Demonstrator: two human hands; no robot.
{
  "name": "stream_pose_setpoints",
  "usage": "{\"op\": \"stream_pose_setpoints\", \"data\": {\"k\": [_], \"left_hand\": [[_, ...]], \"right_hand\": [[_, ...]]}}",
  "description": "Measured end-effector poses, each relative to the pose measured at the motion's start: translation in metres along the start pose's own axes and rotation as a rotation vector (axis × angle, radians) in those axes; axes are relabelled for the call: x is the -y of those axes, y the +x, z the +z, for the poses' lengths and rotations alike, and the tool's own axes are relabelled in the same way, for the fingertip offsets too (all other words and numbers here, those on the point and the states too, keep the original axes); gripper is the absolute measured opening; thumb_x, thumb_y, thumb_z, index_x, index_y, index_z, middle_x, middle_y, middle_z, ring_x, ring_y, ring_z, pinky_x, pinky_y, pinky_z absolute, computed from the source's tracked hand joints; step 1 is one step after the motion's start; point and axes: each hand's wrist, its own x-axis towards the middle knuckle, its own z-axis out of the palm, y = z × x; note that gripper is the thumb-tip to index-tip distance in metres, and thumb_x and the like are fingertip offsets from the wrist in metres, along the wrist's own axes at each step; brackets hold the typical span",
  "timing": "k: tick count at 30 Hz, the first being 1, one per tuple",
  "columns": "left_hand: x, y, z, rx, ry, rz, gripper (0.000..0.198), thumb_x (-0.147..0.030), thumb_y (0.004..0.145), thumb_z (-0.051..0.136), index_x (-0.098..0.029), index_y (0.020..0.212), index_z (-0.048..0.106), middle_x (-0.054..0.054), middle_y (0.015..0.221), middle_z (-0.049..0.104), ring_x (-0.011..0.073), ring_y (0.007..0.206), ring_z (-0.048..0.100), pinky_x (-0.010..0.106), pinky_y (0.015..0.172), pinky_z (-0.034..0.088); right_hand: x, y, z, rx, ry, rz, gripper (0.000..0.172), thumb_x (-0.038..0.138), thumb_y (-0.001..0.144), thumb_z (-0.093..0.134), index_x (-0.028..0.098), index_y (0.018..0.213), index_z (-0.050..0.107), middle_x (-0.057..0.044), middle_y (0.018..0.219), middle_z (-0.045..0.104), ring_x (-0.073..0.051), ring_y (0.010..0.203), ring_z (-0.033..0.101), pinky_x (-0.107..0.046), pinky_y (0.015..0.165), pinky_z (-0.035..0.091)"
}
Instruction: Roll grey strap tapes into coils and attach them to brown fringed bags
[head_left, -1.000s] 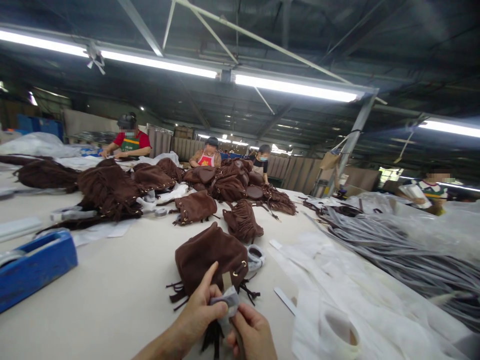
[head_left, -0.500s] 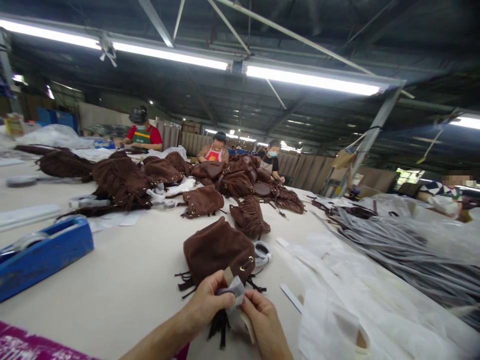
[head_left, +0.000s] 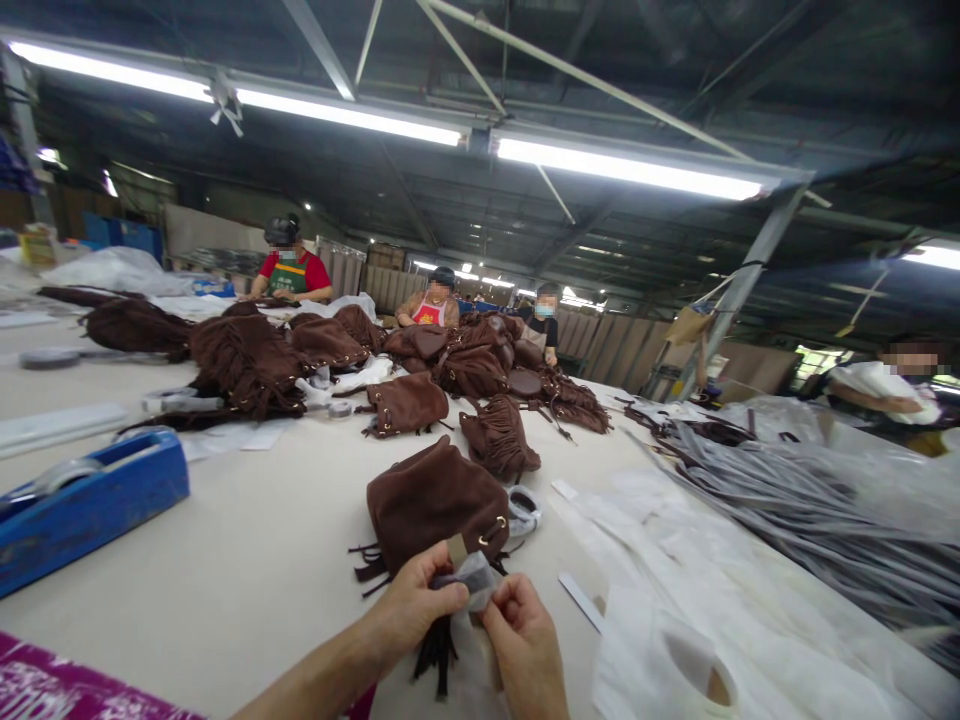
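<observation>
A piece of thin whitish wrapping (head_left: 477,578) is pinched between my two hands, in front of a dark brown bag. My left hand (head_left: 422,592) closes thumb and fingers on its left side, where a small tan piece (head_left: 457,549) sticks up past the fingertips. On the right side, my right hand (head_left: 523,630) grips the wrapping's edge between thumb and curled fingers. Just beyond them the brown bag (head_left: 435,500) lies on the table, with gold eyelets and dark fringe. Black tassel strands (head_left: 435,655) hang below my left hand. What the wrapping covers is partly hidden.
A blue tape dispenser (head_left: 97,505) stands at left. Brown fringed bags (head_left: 247,365) are heaped across the table. White wrapping sheets (head_left: 660,560) and a bundle of grey strips (head_left: 787,500) lie at right. Several co-workers are around the table, one in a red-sleeved top (head_left: 315,275).
My right hand has shifted slightly, drawing the wrapping's edge a little to the right. My left hand stays nearly in place. A co-worker at far right now holds up a white bundle.
</observation>
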Motion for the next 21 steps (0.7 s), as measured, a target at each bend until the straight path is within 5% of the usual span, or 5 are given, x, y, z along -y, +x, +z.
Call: {"op": "stream_pose_setpoints", "data": {"k": [8,12,14,17,21], "left_hand": [[0.004,0.005,-0.002,-0.072,0.086,-0.005,0.018,-0.021,0.063,0.062,-0.015,0.079,0.058,-0.004,0.068,0.047,0.0117,0.066,0.042,0.022,0.062,0.031],[0.0,0.004,0.0,-0.059,0.028,-0.028,0.022,-0.022,0.061,0.063,-0.015,0.082,0.059,-0.002,0.071,0.051,0.0126,0.069,0.044,0.023,0.064,0.033],[-0.001,0.004,0.002,-0.031,-0.019,-0.042,0.028,-0.022,0.06,0.062,-0.014,0.087,0.061,-0.001,0.076,0.056,0.0136,0.071,0.046,0.023,0.066,0.034],[0.001,0.005,0.005,-0.004,-0.038,-0.033,0.032,-0.02,0.06,0.059,-0.013,0.091,0.06,0.0,0.078,0.057,0.0139,0.071,0.047,0.024,0.066,0.035],[0.007,0.004,0.008,-0.065,0.268,0.002,0.018,-0.018,0.062,0.055,-0.016,0.079,0.059,-0.002,0.075,0.052,0.0163,0.076,0.046,0.025,0.067,0.033]], "right_hand": [[-0.005,-0.004,-0.002,0.006,0.034,-0.047,0.037,0.042,0.066,0.076,0.021,0.064,0.046,0.007,0.055,0.048,-0.01,0.05,0.045,-0.02,0.048,0.037],[-0.004,-0.014,-0.019,0.139,-0.008,-0.024,0.023,0.043,0.081,0.065,0.02,0.085,0.064,0.001,0.063,0.061,-0.014,0.054,0.056,-0.022,0.052,0.048],[0.0,-0.016,-0.031,0.286,-0.157,-0.141,0.024,0.035,0.088,0.057,0.022,0.105,0.067,-0.004,0.08,0.07,-0.018,0.069,0.066,-0.026,0.064,0.055],[0.008,-0.015,-0.043,0.47,-0.458,-0.51,0.032,0.018,0.089,0.052,0.028,0.116,0.065,-0.007,0.109,0.07,-0.021,0.1,0.067,-0.028,0.086,0.054],[0.017,-0.008,-0.041,0.398,-0.679,-0.732,0.029,0.011,0.087,0.05,0.028,0.101,0.069,-0.005,0.092,0.067,-0.017,0.085,0.067,-0.021,0.075,0.055]]}}
